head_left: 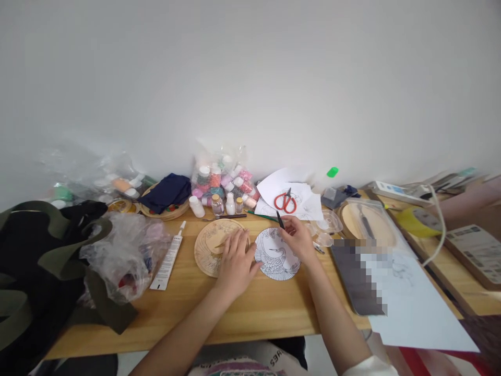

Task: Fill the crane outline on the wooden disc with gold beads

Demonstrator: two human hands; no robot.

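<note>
The tabletop [250,326] is smooth, honey-coloured wood with visible grain, backed by a plain pale-grey wall [250,78]. The left hand [237,258] lies flat, fingers extended, over the right part of a round tan disc [207,245] drawn with fine dark lines. The right hand [297,239] is closed on a slim black pen [280,220], at the upper right edge of a white paper circle [276,265] showing a feathered, long-necked bird in black outline. Beyond the right hand, scissors with looped red handles [290,206] rest on loose white sheets [312,208]. Beyond the left hand sits a crinkled, clear plastic bag [215,180] of colourful capped bottles; left of that hand lies a white tube with a pointed nozzle [167,265].
</note>
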